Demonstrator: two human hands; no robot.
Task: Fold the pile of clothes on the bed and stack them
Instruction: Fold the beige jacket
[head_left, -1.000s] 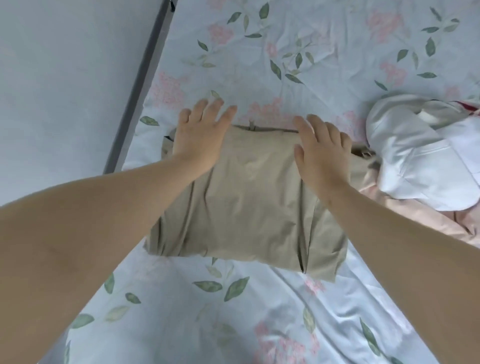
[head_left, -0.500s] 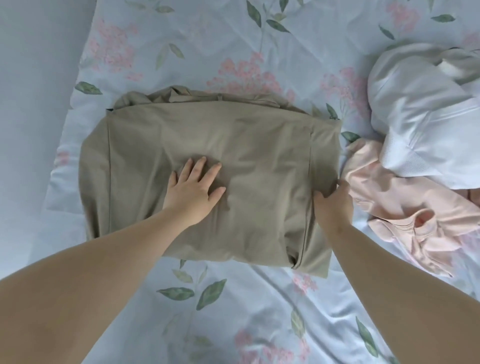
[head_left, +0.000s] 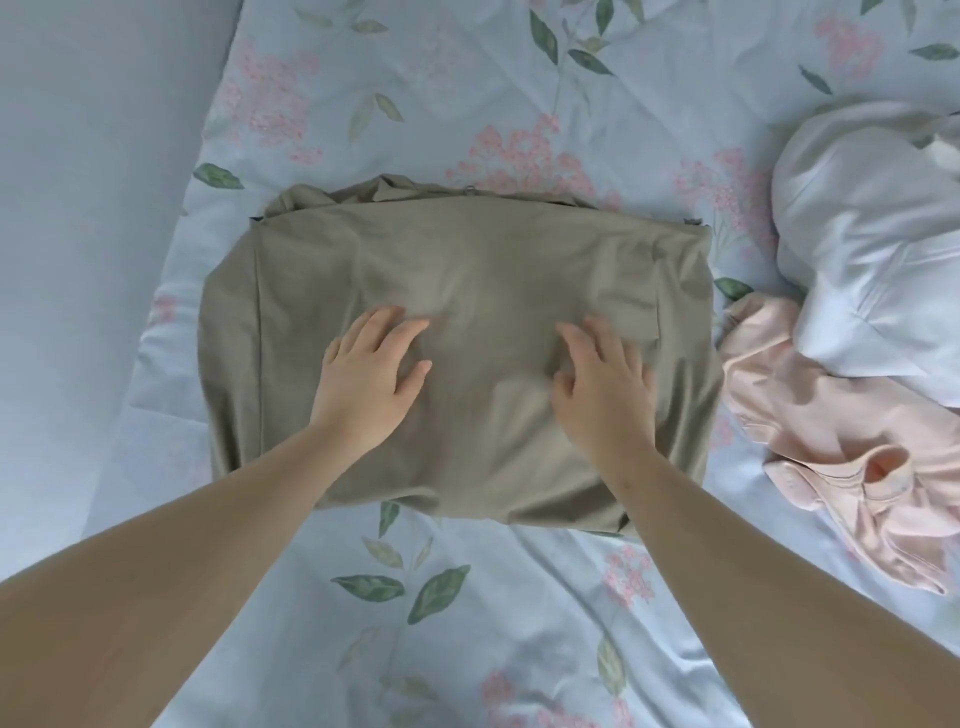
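Cloth under both hands: khaki garment (head_left: 467, 280), folded to a rough rectangle, flat on the bed (head_left: 467, 597). Left hand (head_left: 371, 374) and right hand (head_left: 602, 379) lie on it palms down, fingers spread, gripping nothing. Probably soft, light and limp, with layers apt to slip. Best taken at the side folds, one per hand, all layers pinched together. Right of the right hand: pink garment (head_left: 831, 441), crumpled, just beside the khaki; white garment (head_left: 872, 249) beyond, unfolded. Bed floral, wrinkled, likely yielding, so poor backing for sharp creases. Left of the left hand: plain pale surface, wall or floor, cannot tell.
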